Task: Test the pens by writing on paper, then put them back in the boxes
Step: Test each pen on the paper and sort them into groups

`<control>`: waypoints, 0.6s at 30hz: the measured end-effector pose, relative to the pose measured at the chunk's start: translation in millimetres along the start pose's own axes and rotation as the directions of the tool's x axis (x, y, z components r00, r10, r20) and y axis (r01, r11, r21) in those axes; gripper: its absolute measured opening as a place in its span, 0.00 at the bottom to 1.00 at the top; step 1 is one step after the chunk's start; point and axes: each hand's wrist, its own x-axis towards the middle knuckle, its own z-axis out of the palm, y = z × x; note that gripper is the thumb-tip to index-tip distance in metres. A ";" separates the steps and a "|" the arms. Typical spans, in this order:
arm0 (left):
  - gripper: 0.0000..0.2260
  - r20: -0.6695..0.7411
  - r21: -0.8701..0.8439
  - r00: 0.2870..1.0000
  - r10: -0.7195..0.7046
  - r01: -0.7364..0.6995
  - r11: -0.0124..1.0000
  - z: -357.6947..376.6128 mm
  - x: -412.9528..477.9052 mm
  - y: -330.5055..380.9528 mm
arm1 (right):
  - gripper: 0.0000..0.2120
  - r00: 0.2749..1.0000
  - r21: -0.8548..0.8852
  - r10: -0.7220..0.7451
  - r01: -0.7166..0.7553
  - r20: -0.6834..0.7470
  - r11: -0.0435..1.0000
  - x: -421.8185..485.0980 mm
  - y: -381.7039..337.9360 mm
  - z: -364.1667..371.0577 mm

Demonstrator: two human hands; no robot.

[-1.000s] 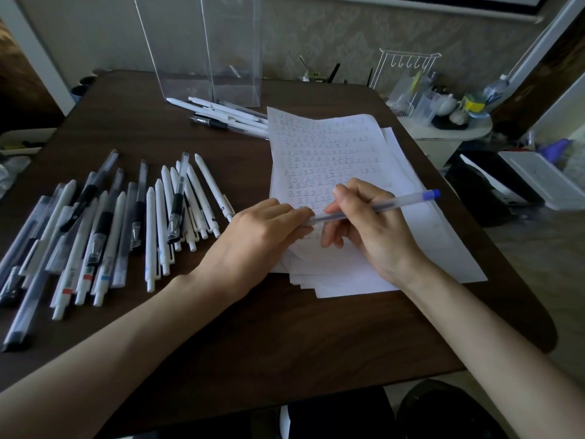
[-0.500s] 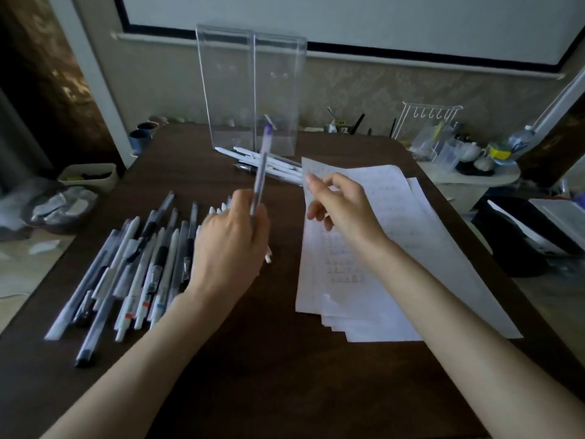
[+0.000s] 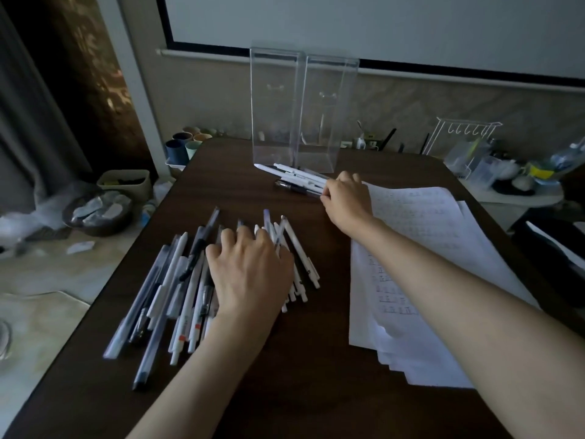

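The dark brown wooden bench stands against a patterned wall under a white screen with a black border. Two tall clear boxes stand upright side by side at its far edge. A few pens, mostly white and one black, lie just in front of them. A broad spread of pens covers the bench's left half, and a stack of paper sheets lies on the right. Cups sit off the far left corner, and a white wire rack stands on a cluttered side table at right.

Half a second ago the left hand held a blue-capped pen upright. Now that hand lies flat on the spread with fingers straight, and the pen juts out beyond its fingertips. The right hand, then hovering over the paper, has reached the near ends of the pens by the boxes. Its fingers are bent down over them, but I cannot tell whether they grip one.

The top sheet carries rows of small handwritten marks, too small to read. Some pens show red bands, with no legible lettering.
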 end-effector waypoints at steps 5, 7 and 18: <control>0.18 -0.033 -0.028 0.999 -0.018 0.017 0.999 -1.6 0.3 -1.9 | 0.08 0.985 0.147 -0.075 0.098 -0.153 0.984 -7.1 -8.1 -13.3; 0.19 -0.101 -0.116 0.995 0.008 -0.020 0.993 -1.4 1.3 -2.2 | 0.06 0.979 0.293 -0.090 0.141 -0.180 0.946 -20.2 -9.3 -27.6; 0.19 -0.240 -0.318 0.763 0.600 -0.646 0.695 1.2 -22.1 37.2 | 0.02 0.987 0.910 -0.037 -0.131 0.159 0.392 -177.0 53.5 -115.0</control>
